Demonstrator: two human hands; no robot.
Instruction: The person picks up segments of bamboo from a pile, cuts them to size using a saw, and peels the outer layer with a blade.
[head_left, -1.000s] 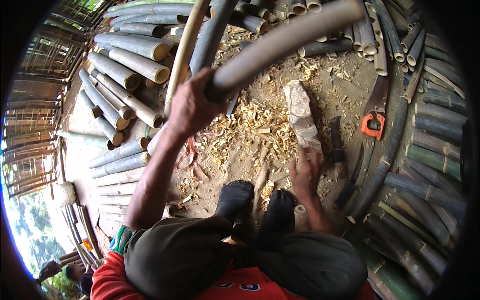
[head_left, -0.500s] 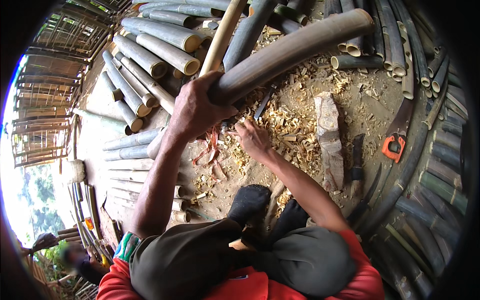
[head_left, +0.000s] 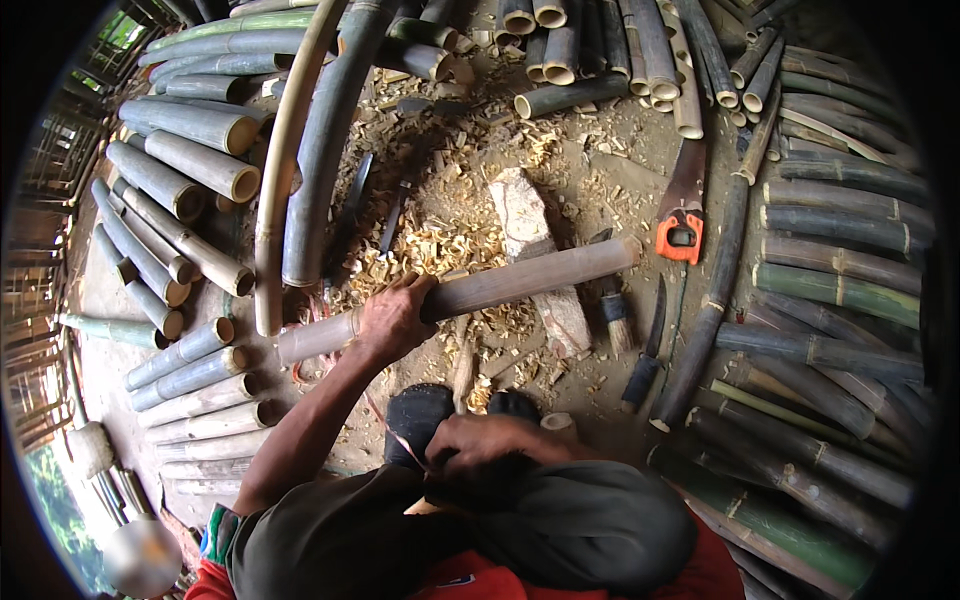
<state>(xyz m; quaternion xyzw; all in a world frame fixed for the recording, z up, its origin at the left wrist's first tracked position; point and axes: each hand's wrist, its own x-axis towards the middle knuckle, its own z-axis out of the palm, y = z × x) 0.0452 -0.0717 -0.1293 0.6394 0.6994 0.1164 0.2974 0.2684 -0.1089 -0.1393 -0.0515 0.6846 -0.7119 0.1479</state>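
- Around the bamboo tube (head_left: 530,283), left of its middle, the left hand (head_left: 392,318) grips; the long axis runs crosswise, right end angled away.
- On the tube's near side, the right hand (head_left: 478,440) is curled, its contents unclear.
- Beyond the tube, pale shavings (head_left: 440,240) litter the ground (head_left: 625,190).
- Flanking the tube, more cut bamboo (head_left: 840,260).

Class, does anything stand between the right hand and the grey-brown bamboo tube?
Nothing visible seems to. Between the right hand and the grey-brown bamboo tube held by the left hand, black-socked feet and pale wood shavings show, apparently lower.
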